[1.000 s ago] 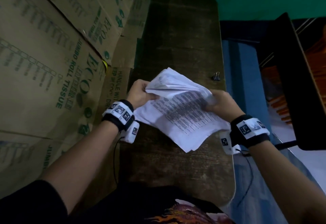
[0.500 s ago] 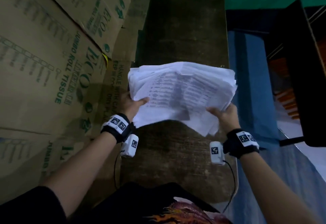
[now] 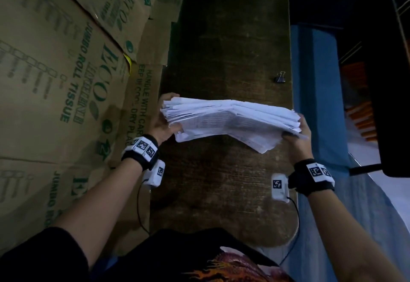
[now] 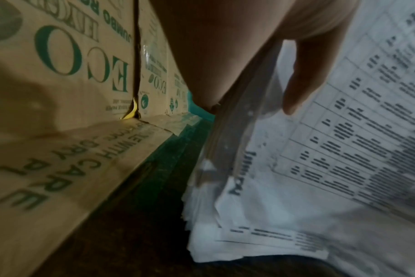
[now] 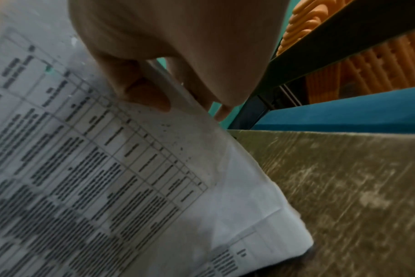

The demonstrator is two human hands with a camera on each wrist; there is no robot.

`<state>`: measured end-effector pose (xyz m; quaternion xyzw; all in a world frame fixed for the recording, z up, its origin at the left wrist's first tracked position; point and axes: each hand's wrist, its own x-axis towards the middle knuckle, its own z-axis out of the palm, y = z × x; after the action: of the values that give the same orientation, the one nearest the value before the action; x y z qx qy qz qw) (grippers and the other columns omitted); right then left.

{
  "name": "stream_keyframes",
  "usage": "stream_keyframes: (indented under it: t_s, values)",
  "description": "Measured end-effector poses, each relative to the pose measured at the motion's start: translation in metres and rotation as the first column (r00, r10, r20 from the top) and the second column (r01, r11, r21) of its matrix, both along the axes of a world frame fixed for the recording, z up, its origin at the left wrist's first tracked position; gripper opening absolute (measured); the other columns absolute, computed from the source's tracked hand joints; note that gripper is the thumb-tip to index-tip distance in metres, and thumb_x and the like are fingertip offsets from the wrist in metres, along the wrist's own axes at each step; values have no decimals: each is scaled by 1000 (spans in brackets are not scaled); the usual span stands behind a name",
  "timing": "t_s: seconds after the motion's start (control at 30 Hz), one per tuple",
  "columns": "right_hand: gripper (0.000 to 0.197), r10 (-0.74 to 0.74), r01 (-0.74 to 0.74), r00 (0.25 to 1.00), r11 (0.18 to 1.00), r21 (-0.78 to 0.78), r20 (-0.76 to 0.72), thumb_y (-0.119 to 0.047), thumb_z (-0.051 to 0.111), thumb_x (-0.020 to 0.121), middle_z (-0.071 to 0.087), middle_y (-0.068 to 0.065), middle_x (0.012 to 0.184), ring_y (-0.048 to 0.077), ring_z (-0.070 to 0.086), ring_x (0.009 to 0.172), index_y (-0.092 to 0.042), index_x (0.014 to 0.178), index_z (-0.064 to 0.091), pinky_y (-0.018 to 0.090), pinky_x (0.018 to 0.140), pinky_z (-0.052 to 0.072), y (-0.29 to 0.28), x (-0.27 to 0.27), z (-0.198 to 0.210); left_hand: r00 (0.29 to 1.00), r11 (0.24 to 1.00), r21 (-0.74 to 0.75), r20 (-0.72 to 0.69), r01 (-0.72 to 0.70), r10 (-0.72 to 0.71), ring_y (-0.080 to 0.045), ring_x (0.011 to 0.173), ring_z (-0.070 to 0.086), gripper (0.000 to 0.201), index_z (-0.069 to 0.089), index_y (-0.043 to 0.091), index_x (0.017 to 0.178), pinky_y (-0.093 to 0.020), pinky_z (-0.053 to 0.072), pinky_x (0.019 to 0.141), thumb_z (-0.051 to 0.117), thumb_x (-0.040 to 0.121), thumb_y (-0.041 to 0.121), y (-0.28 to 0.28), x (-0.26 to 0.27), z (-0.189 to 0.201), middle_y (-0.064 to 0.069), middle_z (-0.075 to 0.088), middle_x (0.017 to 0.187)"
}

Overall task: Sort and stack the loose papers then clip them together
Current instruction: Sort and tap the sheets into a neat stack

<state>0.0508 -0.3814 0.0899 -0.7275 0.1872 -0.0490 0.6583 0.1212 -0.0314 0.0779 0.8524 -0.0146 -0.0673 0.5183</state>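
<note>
A: Item one, near, lower frame: left hand (image 3: 163, 124) and right hand (image 3: 296, 136). State?

B: Each clamped on an end of the papers (image 3: 230, 122), thumb in front, fingers (image 4: 303, 78) behind. A second ago the sheets lay crumpled and askew; half a second ago they were fanned facing the camera. Now they stand on edge on the desk (image 3: 221, 193), mid-frame. Likely jogging them square; sorting is nearly done.

A: Condition of the papers?

B: White, printed tables, thick bundle. Left edges ragged, lower right corner sagging, sheets uneven.

A: Farther?

B: Binder clip (image 3: 280, 77), right of centre near the desk edge, untouched. Cardboard boxes (image 3: 66, 70), left.
</note>
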Motion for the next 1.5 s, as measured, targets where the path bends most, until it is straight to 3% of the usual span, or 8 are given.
stream_keyframes:
  t_s: [0.2, 0.47, 0.6, 0.8, 1.0, 1.27, 1.37, 1.5]
  values:
    - [60, 93, -93, 996, 995, -18, -10, 3, 50, 60, 65, -3, 101, 4, 62, 92, -15, 116, 55, 24, 81, 50, 0, 13, 5, 994, 994, -98, -104, -39, 29, -28, 114, 58, 78, 51, 8, 126, -49, 50, 95, 80, 55, 23, 11, 15, -11, -12, 60, 123]
    - [40, 41, -37, 999, 991, -126, 30, 10, 68, 82, 72, -19, 94, -6, 65, 89, -24, 101, 63, 18, 79, 49, 14, 11, -6, 937, 942, -93, -166, -324, 306, 18, 64, 56, 28, 60, 13, 97, 2, 41, 55, 72, 77, -2, -23, 18, -14, 10, 60, 82]
    - [44, 46, -45, 999, 999, -30, 27, 8, 72, 79, 71, 4, 112, 15, 68, 102, -10, 118, 61, 30, 86, 54, 9, 8, -6, 943, 942, -107, -136, -319, 304, 0, 73, 61, 20, 64, 1, 99, 0, 43, 57, 68, 79, -3, -23, 16, -9, -1, 63, 84]
    - [45, -31, 29, 988, 1000, 12, 150, 14, 67, 80, 72, -11, 92, 7, 66, 89, -28, 98, 65, 28, 79, 54, 15, 5, 5, 949, 919, -254, 17, -301, 316, -11, 99, 64, 28, 62, 11, 110, -17, 51, 84, 69, 83, 7, -28, 9, 4, 1, 67, 105]
    - [67, 176, -174, 984, 982, -79, 23, 14, 72, 76, 60, -11, 116, -9, 61, 103, -9, 131, 43, 14, 86, 50, 14, -4, -8, 962, 939, -209, -37, -273, 271, -16, 107, 63, 47, 56, 2, 122, -19, 51, 90, 74, 78, 8, -21, 3, -8, -9, 65, 118]
    - [38, 93, -96, 995, 984, -148, -29, 3, 67, 86, 64, 0, 108, -9, 64, 89, -6, 121, 55, 21, 83, 52, 12, 3, -1, 923, 936, -91, -225, -339, 312, -12, 81, 66, 31, 65, 10, 101, -15, 53, 60, 70, 72, -1, -27, 26, 8, 10, 64, 82]
    - [58, 65, -74, 994, 992, -106, -86, -14, 84, 69, 70, -4, 103, 1, 65, 87, -3, 120, 59, 24, 78, 51, -10, 2, 6, 954, 959, -123, -194, -257, 230, 2, 65, 53, 24, 62, 13, 84, -3, 38, 42, 71, 73, -6, -26, 29, 32, 12, 57, 71]
    - [87, 308, -321, 931, 946, -40, -196, -36, 90, 45, 72, 2, 110, 13, 69, 100, -11, 123, 59, 25, 78, 57, -39, -2, 18, 989, 994, -79, -124, 71, -80, -6, 78, 58, 39, 62, 20, 90, -23, 51, 68, 76, 67, -7, -16, 42, 81, 8, 60, 82]
